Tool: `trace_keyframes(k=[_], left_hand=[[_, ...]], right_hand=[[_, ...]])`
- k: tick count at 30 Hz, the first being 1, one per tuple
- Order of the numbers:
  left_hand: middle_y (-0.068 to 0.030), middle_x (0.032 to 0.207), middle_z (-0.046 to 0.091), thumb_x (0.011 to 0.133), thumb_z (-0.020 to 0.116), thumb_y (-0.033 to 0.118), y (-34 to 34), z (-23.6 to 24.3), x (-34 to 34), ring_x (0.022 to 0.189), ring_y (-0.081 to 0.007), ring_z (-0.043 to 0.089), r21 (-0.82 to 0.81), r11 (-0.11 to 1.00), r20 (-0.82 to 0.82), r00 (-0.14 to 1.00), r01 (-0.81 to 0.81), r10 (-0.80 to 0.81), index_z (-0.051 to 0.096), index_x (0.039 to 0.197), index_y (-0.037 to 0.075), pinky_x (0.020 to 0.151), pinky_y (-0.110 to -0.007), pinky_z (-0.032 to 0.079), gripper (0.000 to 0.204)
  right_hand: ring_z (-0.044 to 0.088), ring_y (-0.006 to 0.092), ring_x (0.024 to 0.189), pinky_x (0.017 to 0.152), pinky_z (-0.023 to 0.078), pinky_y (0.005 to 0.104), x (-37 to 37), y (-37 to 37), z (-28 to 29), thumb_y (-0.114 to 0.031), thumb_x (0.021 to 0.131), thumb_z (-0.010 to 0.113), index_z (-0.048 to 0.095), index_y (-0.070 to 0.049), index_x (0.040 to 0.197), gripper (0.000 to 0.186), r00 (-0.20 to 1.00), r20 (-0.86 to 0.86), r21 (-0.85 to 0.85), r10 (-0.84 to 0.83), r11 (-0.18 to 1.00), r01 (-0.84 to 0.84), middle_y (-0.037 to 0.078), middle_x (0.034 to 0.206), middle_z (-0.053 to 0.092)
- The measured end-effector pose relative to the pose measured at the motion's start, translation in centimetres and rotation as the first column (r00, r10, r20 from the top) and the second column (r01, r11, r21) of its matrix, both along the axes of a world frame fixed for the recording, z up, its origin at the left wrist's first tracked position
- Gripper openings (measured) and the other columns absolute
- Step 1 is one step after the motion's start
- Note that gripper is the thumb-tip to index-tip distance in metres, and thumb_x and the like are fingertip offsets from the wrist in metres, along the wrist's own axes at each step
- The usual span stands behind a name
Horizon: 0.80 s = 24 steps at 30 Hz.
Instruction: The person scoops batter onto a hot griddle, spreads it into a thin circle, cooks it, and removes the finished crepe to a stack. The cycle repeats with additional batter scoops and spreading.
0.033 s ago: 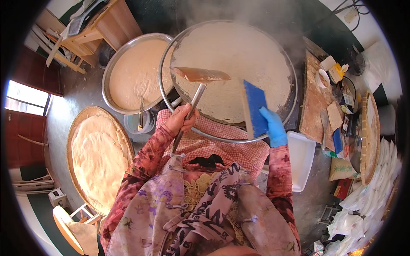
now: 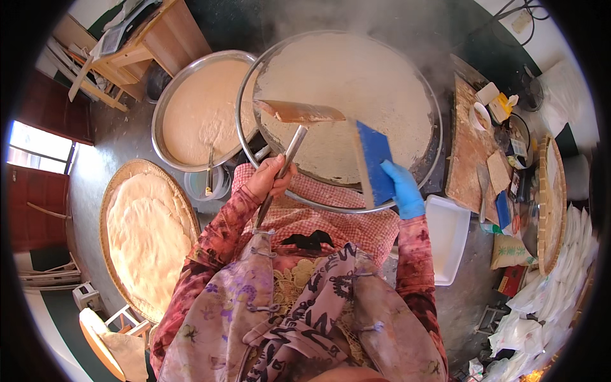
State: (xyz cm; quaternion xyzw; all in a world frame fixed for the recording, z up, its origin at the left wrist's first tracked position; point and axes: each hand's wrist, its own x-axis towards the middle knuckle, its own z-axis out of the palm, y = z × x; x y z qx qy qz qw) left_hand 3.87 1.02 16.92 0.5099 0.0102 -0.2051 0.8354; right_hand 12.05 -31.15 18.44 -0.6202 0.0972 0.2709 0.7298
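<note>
My bare left hand is closed around the metal handle of a T-shaped spreader, whose curved brown blade sits over the near left part of a big round griddle. A pale, steaming layer covers the griddle. In a blue glove, my right hand grips a flat blue scraper with a pale edge, tilted above the griddle's near right side. Whether its edge touches the layer I cannot tell. To the left stands a wide metal basin of beige batter, a tool with a dark handle resting in it.
A round woven tray with pale folded sheets lies at the left. At the right are a cluttered wooden board, a white plastic tub and another woven tray. A checked cloth lies between me and the griddle.
My right hand and the blue scraper have shifted slightly left. My left hand and the spreader stay nearly in place.
</note>
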Motion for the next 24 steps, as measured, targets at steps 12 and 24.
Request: trace_keyframes(k=[12, 24], left_hand=[[0.0044, 0.047, 0.032, 0.095, 0.033, 0.041, 2.1, 3.0, -2.3, 0.033, -0.0063, 0.027, 0.245, 0.942, -0.165, 0.948, -0.230, 0.274, 0.051, 0.087, 0.005, 0.032, -0.022, 0.026, 0.041], [0.0033, 0.048, 0.033, 0.095, 0.035, 0.041, 3.6, 2.3, -2.6, 0.034, -0.0066, 0.029, 0.107, 0.901, -0.269, 0.861, -0.419, 0.432, 0.051, 0.087, 0.003, 0.033, -0.021, 0.026, 0.042]], right_hand=[[0.059, 0.0143, 0.085, 0.075, 0.049, 0.0280, 7.4, -2.5, 4.9, -0.010, 0.076, 0.065, 0.055, 0.005, 0.111, 0.039, 0.969, 0.246, -0.063, 0.026, 0.998, -0.011, 0.007, 0.099, 0.062], [0.059, 0.0364, 0.085, 0.073, 0.046, 0.0438, 22.2, 4.1, -5.1, -0.010, 0.079, 0.048, 0.060, -0.007, 0.098, 0.023, 0.481, 0.484, -0.861, 0.731, 0.300, 0.410, 0.019, 0.089, 0.061]])
